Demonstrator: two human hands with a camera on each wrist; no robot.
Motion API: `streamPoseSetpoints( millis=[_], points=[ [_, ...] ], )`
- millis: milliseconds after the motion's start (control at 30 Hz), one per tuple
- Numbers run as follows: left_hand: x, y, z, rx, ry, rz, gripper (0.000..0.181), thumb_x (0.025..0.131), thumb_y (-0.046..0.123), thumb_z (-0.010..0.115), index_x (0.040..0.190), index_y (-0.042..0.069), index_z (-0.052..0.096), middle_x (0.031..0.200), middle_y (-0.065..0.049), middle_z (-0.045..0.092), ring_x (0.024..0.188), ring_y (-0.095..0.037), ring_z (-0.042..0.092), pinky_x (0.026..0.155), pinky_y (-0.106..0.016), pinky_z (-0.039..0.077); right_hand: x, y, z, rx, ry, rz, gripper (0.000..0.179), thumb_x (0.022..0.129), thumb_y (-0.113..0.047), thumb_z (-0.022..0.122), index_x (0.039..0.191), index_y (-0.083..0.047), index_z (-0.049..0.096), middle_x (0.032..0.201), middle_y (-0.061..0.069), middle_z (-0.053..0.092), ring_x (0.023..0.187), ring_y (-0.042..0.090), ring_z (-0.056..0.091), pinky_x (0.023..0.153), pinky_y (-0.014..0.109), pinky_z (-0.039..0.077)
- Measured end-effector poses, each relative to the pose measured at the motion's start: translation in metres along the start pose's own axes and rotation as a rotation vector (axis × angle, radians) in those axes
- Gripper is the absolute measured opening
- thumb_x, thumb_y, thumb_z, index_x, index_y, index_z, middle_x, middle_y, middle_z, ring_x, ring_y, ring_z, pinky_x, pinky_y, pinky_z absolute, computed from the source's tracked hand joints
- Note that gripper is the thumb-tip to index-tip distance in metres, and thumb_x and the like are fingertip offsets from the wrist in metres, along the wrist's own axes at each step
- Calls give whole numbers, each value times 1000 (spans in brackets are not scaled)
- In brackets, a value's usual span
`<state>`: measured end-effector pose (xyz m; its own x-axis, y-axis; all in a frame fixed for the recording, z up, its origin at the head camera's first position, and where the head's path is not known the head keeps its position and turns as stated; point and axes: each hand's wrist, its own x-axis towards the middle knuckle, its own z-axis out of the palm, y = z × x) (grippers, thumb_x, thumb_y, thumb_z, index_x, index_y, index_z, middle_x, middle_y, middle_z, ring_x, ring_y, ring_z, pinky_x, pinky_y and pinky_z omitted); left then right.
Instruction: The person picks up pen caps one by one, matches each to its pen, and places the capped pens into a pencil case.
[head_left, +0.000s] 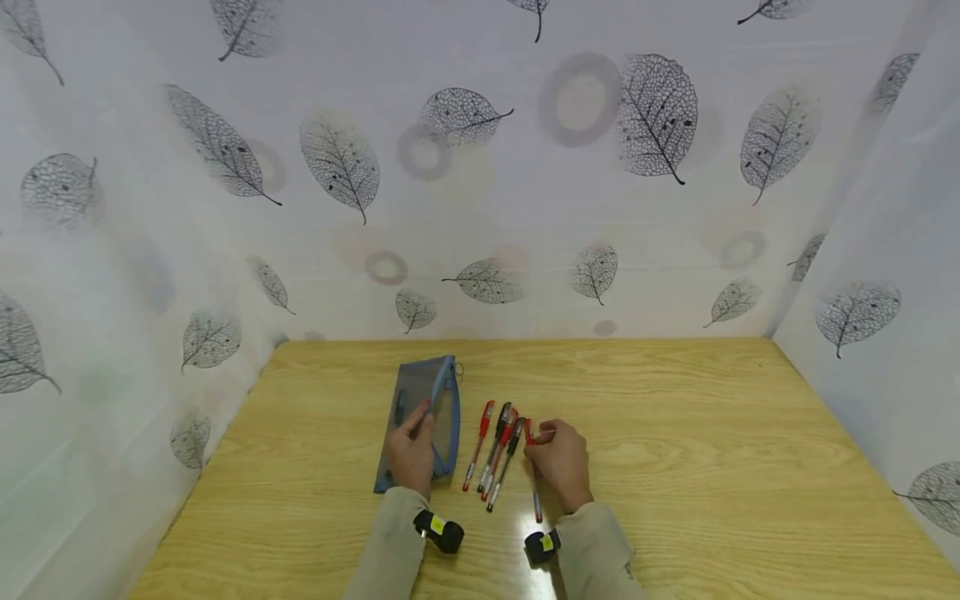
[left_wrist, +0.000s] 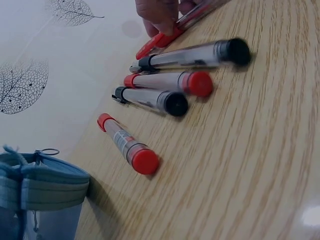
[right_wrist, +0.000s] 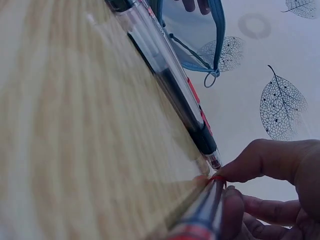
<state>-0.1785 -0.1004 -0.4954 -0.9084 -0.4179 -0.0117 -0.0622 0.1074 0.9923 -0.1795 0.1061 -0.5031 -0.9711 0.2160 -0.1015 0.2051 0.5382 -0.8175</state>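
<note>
A see-through pencil case (head_left: 411, 383) with blue trim lies at the left of the pens, its zipped side spread apart. My left hand (head_left: 411, 457) rests over it and pinches its upper edge between thumb and fingers. Between the thumb and fingertips of my right hand (head_left: 564, 463) is a red gel pen (head_left: 537, 502), gripped near its capped end. Its other end points toward me; in the right wrist view the pen (right_wrist: 202, 212) slants close over the wood. Just left of it lie a black pen (head_left: 514, 442) and several more pens.
A separate red pen (head_left: 483, 423) lies nearest the pencil case. The wooden table (head_left: 675, 433) ends at a leaf-printed curtain (head_left: 540, 208) at the back and sides. A small ring (head_left: 460, 369) hangs at the case's far corner.
</note>
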Motion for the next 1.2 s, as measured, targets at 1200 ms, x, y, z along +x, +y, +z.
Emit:
streamPoseSetpoints(
  millis=[1200],
  points=[
    [-1,-2,-1,-24,-1,15,28,97,12,58,124,10,66,130,-13,60,114,-26,58,70,-23,45,2,9,-10,338,5,68,46,74,2,71,117,14,59,87,19,71,67,14,64,53,23,48]
  ],
)
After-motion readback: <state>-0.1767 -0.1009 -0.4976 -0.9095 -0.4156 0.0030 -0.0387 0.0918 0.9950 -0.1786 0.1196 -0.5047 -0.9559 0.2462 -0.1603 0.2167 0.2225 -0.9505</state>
